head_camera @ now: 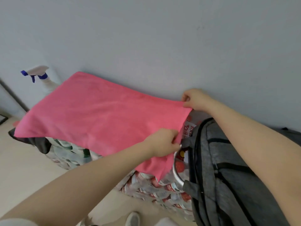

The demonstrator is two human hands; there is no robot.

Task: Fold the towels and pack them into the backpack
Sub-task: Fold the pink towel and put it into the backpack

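A pink towel (pixel 97 115) lies spread flat over a small table covered with a patterned cloth (pixel 149 188). My left hand (pixel 162 142) pinches the towel's near right edge. My right hand (pixel 193 99) pinches its far right corner, close to the wall. A grey backpack (pixel 228 173) with black zips and straps lies to the right of the towel, under my right forearm. Part of the towel hangs over the table's front edge below my left hand.
A white spray bottle with a blue trigger (pixel 41 77) stands at the back left by the wall. A dark cloth (pixel 35 143) hangs at the table's left front. A metal tube (pixel 176 175) curves beside the backpack. My shoe (pixel 132 218) is on the pale floor.
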